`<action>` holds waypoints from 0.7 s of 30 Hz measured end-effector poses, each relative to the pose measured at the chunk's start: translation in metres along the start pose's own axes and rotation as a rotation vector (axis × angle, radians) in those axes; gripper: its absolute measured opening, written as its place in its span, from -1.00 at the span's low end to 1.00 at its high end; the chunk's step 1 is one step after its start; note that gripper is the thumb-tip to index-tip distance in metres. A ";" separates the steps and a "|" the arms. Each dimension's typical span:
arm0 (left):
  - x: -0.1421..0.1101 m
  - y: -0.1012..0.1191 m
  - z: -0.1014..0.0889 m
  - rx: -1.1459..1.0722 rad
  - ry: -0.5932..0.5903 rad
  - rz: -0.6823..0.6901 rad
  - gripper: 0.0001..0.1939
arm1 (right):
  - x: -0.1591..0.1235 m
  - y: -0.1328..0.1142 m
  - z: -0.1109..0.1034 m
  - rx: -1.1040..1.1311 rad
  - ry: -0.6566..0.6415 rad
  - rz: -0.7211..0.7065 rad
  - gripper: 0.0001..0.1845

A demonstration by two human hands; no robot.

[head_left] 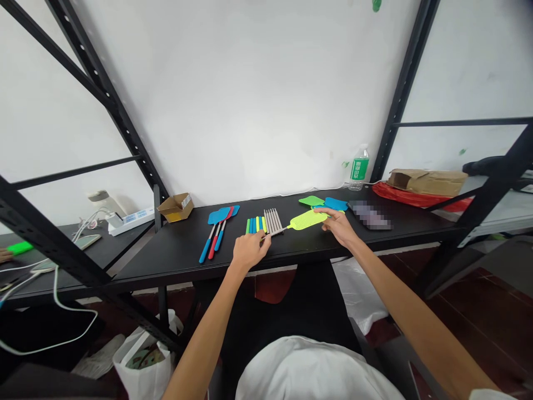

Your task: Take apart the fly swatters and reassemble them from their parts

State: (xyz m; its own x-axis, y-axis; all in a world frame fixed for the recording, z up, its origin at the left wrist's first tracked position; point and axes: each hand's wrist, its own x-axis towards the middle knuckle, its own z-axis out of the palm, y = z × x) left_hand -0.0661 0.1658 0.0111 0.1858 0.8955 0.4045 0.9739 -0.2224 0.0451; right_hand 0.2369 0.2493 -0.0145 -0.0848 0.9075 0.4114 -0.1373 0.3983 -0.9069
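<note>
My right hand (336,223) pinches the far end of a yellow fly swatter head (307,220). From the head's neck a thin metal rod (280,230) runs left to my left hand (250,249), whose fingers are closed on it. Just beyond that hand lies a row of green, blue and yellow handles (254,225), partly hidden by my fingers. Several grey metal rods (272,219) lie side by side to their right. Behind my right hand are loose swatter heads, a green one (311,200) and a blue one (335,204) among them.
Blue and red fly swatters (219,229) with handles lie at the left on the black table (166,253). An open cardboard box (176,208) stands behind them. At the back right are a water bottle (358,168) and a dark, blurred-out flat object (370,215). Black metal posts flank the table.
</note>
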 end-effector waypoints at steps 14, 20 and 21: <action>0.000 0.000 -0.001 0.017 0.006 -0.013 -0.56 | 0.000 -0.002 0.002 0.043 0.019 0.073 -0.61; -0.001 0.001 -0.002 0.002 0.005 0.000 -0.56 | -0.002 -0.004 0.002 0.041 -0.028 0.067 -0.59; -0.001 0.002 -0.002 -0.001 -0.003 -0.004 -0.56 | -0.003 -0.006 0.003 0.052 -0.032 0.066 -0.58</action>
State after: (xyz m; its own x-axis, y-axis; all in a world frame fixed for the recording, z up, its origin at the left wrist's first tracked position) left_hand -0.0650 0.1638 0.0129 0.1822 0.8976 0.4014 0.9745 -0.2191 0.0477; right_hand 0.2347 0.2438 -0.0101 -0.1269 0.9264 0.3545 -0.1813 0.3297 -0.9265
